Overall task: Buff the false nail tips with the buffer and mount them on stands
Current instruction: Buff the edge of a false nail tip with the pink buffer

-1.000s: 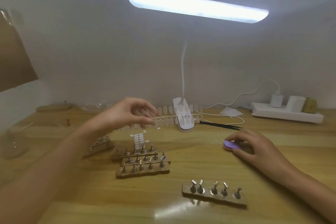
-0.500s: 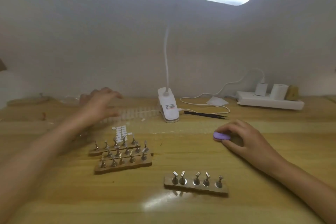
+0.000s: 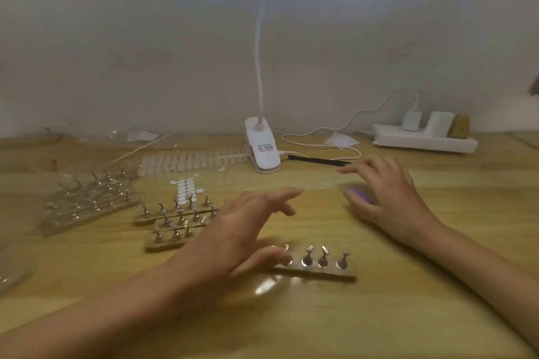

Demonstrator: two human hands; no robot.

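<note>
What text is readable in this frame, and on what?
Nothing can be read.
Sticker on the white lamp clip: a few rows of dark print with a red row below, too blurred to read.
Paper slip at the back left: any print is too small and blurred to make out.
Power strip and its plugs: no text visible.

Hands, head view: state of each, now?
Left hand: open, fingers straight, nothing visible in it.
Right hand: over the blurred purple buffer; grip cannot be told.
</note>
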